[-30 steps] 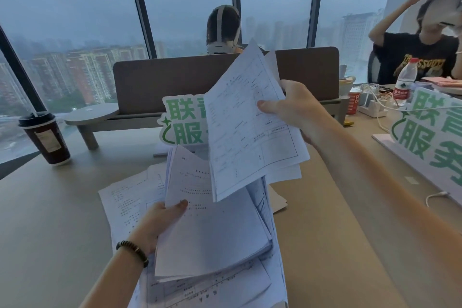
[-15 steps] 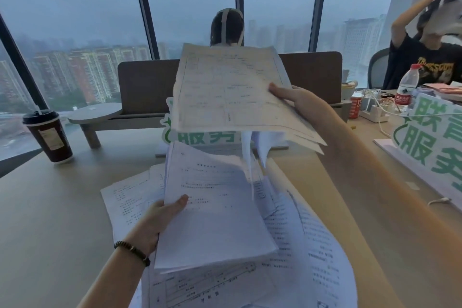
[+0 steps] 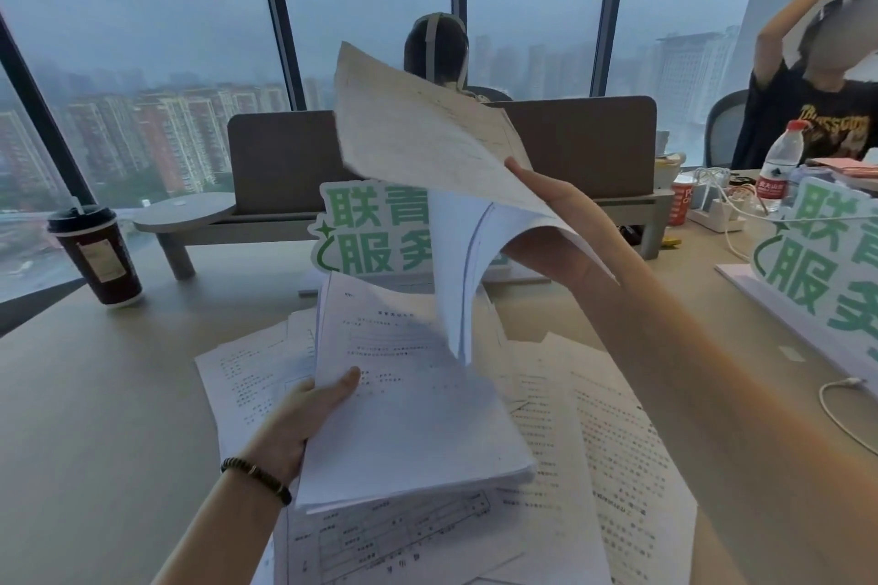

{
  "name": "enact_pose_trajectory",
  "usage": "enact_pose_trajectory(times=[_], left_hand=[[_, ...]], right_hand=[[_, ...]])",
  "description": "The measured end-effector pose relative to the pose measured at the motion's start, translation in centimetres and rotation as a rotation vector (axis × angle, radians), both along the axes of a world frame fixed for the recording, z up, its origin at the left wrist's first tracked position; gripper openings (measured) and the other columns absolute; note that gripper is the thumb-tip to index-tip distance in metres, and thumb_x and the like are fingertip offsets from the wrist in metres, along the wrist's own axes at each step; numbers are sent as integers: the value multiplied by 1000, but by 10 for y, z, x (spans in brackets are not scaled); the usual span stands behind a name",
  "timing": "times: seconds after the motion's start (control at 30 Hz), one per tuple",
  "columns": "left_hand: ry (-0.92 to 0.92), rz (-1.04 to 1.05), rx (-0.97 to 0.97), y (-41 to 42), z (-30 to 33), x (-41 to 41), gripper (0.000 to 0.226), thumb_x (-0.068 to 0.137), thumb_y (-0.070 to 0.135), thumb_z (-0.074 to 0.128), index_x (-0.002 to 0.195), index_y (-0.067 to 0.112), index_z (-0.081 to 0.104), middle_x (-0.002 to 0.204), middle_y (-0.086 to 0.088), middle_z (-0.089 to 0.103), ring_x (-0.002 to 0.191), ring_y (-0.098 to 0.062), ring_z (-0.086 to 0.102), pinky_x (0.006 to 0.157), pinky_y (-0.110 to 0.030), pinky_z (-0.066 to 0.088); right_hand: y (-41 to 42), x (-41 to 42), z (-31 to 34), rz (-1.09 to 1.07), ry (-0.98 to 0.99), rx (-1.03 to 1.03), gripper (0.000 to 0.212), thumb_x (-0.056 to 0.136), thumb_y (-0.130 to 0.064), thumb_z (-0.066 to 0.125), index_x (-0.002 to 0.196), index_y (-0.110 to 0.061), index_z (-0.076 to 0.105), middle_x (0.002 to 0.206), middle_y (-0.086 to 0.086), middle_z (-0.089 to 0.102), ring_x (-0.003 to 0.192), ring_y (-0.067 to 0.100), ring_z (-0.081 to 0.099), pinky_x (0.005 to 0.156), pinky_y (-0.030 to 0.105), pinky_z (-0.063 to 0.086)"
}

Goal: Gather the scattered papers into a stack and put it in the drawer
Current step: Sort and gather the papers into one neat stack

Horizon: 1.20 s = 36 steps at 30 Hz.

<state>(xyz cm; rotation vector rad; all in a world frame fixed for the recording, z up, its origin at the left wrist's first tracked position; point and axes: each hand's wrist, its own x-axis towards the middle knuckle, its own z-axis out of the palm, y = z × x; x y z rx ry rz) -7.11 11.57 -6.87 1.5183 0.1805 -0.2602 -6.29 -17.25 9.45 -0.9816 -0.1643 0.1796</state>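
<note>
My left hand [image 3: 297, 423] grips a thick stack of printed papers [image 3: 413, 413] by its left edge, thumb on top, holding it tilted above the desk. My right hand [image 3: 558, 223] is raised at centre and pinches a bunch of loose sheets [image 3: 418, 133] that flap upward, with some sheets drooping down toward the stack. More scattered papers [image 3: 613, 456] lie on the beige desk [image 3: 95, 418] beneath and to the right of the stack. No drawer is in view.
A dark coffee cup [image 3: 97, 254] stands far left. Green-lettered signs stand behind the papers [image 3: 375, 233] and at right [image 3: 826, 261]. A grey divider [image 3: 280, 157], water bottle [image 3: 781, 169], power strip and white cable [image 3: 841, 409] sit around. Two people sit beyond the desk.
My right hand has swung its sheets from hanging beside the stack up and over, and they now flap high. Papers on the right of the desk became uncovered. My left hand held steady.
</note>
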Motion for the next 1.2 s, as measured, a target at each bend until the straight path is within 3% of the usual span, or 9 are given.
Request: enact_pose_trajectory(times=[0.17,0.23,0.33,0.4,0.53,0.67,0.83,1.03,1.2], left_hand=[[-8,39,-8,8,4,3,25,92,27,67,102,5,71,84,-12,78,66,-26,75,51,-29,59],[5,58,-43,11,7,4,34,91,28,66,111,0,69,101,-22,75,80,-34,73,67,-39,63],[36,69,-114,12,11,4,54,86,30,68,127,-5,61,123,-32,64,113,-48,61,101,-57,49],[47,67,-146,12,13,5,62,80,33,70,129,-5,60,125,-32,63,120,-50,57,105,-60,44],[29,91,-133,14,10,11,46,82,33,72,114,1,68,105,-24,73,87,-36,71,80,-44,60],[-14,113,-101,14,8,13,19,92,24,66,96,6,68,71,-11,76,54,-22,72,47,-29,58],[12,99,-56,12,2,12,26,89,28,70,101,5,68,78,-13,77,68,-29,72,54,-31,59],[26,68,-59,2,1,6,30,91,28,68,104,1,68,81,-18,76,60,-28,74,49,-32,59],[-64,52,-25,-3,5,5,25,95,36,60,97,12,68,65,1,76,55,-13,72,44,-20,53]], right_hand=[[-18,-1,-43,-42,48,-36,50,89,-31,67,128,-1,62,115,12,66,98,25,63,85,35,53],[-31,-2,-66,-97,130,-167,56,93,-32,65,136,1,56,122,17,63,98,27,63,93,38,47],[-40,-8,-84,-171,222,-356,36,94,-26,65,121,-3,61,94,12,72,71,25,72,64,33,59],[-43,-13,-95,-264,279,-475,15,92,-16,69,103,-16,58,86,11,72,72,27,73,60,37,60],[-46,-16,-120,-241,351,-529,37,86,-2,73,116,-19,62,112,11,74,107,34,69,99,55,52],[-45,-17,-130,-303,294,-486,38,85,2,72,109,-25,61,118,10,71,111,33,67,102,54,49],[-46,-22,-132,-420,101,-244,35,88,2,68,112,-21,61,107,4,76,95,26,74,78,42,61],[-40,-20,-150,-461,293,-304,27,90,2,67,103,-22,62,104,5,72,88,23,70,64,34,56],[-40,-23,-165,-345,442,-440,32,85,-3,74,117,-7,69,113,10,73,103,30,69,93,47,56]])
